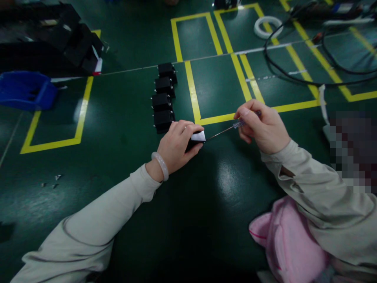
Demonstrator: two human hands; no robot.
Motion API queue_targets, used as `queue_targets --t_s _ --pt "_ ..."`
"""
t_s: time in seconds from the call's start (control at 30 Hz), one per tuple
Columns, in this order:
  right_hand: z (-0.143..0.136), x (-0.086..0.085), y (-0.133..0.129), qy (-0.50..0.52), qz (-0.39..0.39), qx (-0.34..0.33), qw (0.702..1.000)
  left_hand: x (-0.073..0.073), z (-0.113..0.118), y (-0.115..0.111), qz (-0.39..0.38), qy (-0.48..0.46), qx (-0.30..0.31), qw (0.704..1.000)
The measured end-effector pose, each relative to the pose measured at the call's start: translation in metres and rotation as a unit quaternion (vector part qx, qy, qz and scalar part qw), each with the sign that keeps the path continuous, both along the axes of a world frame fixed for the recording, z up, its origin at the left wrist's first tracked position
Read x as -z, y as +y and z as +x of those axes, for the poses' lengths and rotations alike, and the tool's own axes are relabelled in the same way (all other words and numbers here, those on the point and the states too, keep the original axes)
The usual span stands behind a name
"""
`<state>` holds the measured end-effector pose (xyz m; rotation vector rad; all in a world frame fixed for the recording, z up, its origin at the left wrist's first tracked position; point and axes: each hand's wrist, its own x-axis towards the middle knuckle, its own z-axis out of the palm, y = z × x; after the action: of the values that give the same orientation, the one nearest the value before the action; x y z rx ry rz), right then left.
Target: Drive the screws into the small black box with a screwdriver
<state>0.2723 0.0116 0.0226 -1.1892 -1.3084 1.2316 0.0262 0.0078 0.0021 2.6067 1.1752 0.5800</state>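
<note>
Four black blocks (161, 101) stand in a column at the upper centre of the frame, with small bright metal ends projecting at their sides. A fifth block (198, 136), at the centre of the frame, is gripped between the thumb and fingers of the left hand (178, 143). The right hand (263, 125), right of centre, is closed on the handle of a screwdriver (238, 124); the tip points at the held block's right end. Status: work on the held block appears under way, not complete. Whether the column is finished or waiting cannot be determined. Small metal parts (58, 177) lie lower left.
</note>
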Motion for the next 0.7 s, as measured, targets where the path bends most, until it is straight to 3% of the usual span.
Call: queue_targets --t_s 0.7 --pt "-0.0011 0.0006 -0.0008 0.009 -0.002 0.007 1.0 0.0014 0.0 0.0003 0.003 -0.004 0.0 1.0"
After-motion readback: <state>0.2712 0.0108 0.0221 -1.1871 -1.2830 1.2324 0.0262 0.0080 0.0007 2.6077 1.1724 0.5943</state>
